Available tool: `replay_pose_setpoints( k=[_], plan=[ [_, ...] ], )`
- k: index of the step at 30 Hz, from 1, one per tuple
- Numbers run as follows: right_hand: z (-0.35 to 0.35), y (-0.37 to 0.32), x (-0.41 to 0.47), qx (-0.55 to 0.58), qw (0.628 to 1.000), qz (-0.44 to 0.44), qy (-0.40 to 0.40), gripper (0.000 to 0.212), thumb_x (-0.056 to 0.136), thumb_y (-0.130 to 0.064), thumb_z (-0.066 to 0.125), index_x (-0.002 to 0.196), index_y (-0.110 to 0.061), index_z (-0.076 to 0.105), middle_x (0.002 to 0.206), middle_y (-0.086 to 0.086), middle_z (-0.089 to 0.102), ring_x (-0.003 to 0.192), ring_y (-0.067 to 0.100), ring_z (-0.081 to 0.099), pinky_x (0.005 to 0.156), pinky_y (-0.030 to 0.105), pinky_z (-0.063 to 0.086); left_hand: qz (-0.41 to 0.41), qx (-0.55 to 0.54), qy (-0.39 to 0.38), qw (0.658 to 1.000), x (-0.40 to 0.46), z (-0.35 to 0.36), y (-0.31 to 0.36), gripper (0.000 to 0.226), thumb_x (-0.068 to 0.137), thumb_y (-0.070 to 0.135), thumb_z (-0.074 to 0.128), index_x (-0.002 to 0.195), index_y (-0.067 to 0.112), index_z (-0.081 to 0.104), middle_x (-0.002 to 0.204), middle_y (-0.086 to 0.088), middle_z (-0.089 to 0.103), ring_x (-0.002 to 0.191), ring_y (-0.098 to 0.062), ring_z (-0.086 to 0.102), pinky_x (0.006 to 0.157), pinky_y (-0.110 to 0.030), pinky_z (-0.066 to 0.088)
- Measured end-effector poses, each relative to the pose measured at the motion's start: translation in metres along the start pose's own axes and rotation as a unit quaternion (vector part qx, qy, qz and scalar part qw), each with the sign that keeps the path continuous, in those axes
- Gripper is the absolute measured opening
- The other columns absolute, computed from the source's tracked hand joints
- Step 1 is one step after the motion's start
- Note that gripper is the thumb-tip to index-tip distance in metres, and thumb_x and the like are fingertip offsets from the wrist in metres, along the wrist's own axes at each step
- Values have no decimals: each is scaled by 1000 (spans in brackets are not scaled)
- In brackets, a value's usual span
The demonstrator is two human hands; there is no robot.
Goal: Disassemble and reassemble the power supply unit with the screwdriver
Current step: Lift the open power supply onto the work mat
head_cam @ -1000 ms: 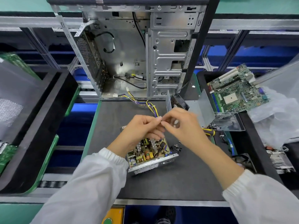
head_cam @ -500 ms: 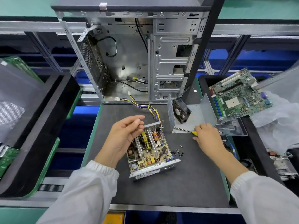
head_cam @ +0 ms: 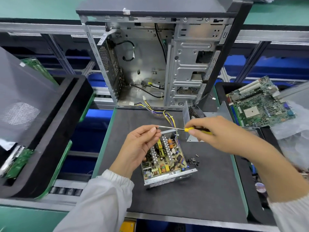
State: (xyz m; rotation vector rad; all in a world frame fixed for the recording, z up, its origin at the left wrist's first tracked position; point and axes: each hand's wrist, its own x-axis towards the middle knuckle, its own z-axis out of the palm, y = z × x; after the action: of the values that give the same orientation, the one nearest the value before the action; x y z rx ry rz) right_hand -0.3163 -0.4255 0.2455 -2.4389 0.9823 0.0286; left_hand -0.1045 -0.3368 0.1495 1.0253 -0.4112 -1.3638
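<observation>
The opened power supply unit (head_cam: 165, 163) lies on the black mat (head_cam: 192, 198), its circuit board and heat sinks exposed, its wire bundle (head_cam: 165, 114) running back to the case. My right hand (head_cam: 222, 133) grips the yellow-and-black handle of the screwdriver (head_cam: 173, 128), held level above the unit's far edge. My left hand (head_cam: 142, 146) hovers over the unit's left side, its thumb and forefinger pinching at the screwdriver's tip. Whether a screw sits between them is hidden. The removed cover with its fan (head_cam: 195, 113) stands behind my right hand.
Several loose black screws (head_cam: 194, 160) lie on the mat right of the unit. An open computer case (head_cam: 158, 64) stands at the back. A motherboard (head_cam: 260, 104) rests in the right bin, by plastic bags. A black tray (head_cam: 50, 131) is at the left.
My right hand picked the screwdriver up off the mat beside the cover and swung it left over the unit. My left hand rose slightly, its fingers now meeting the tip.
</observation>
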Motion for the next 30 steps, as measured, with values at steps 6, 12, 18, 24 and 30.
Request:
replay_pose_setpoints(
  k=[6, 12, 18, 24, 30],
  plan=[
    [5, -11, 11, -44, 999, -6, -7, 21, 98, -45, 38, 113, -44, 53, 95, -25, 60, 92, 7, 50, 78, 39, 50, -1, -33, 10, 999, -1, -6, 2, 15, 76, 8, 65, 80, 11, 80, 81, -7, 75, 74, -10, 73, 64, -15, 56],
    [6, -12, 16, -40, 999, -9, -10, 21, 97, -45, 38, 111, -44, 53, 96, -23, 62, 92, 9, 51, 77, 39, 50, -1, -83, 15, 996, 2, -9, 1, 15, 77, 8, 65, 79, 11, 80, 79, -8, 74, 74, -10, 72, 64, -15, 56],
    [6, -15, 18, -48, 999, -13, 3, 20, 98, -44, 38, 109, -43, 55, 92, -20, 61, 88, 10, 50, 78, 39, 49, 15, -101, 23, 994, 4, -10, 1, 13, 77, 10, 66, 78, 13, 79, 79, -7, 74, 74, -10, 72, 63, -15, 56],
    [5, -20, 20, -59, 998, -20, -13, 23, 98, -44, 37, 112, -41, 55, 97, -13, 58, 96, 14, 50, 83, 42, 47, 49, -67, 23, 996, 3, -13, 1, 13, 78, 10, 67, 81, 14, 79, 81, -8, 74, 77, -12, 72, 66, -16, 56],
    [6, -23, 23, -49, 998, -30, 1, 23, 98, -43, 38, 111, -39, 57, 90, -16, 54, 90, 11, 50, 83, 42, 46, 62, -101, 22, 993, 1, -15, 1, 13, 80, 9, 65, 81, 11, 78, 83, -8, 73, 79, -12, 72, 68, -16, 56]
  ],
)
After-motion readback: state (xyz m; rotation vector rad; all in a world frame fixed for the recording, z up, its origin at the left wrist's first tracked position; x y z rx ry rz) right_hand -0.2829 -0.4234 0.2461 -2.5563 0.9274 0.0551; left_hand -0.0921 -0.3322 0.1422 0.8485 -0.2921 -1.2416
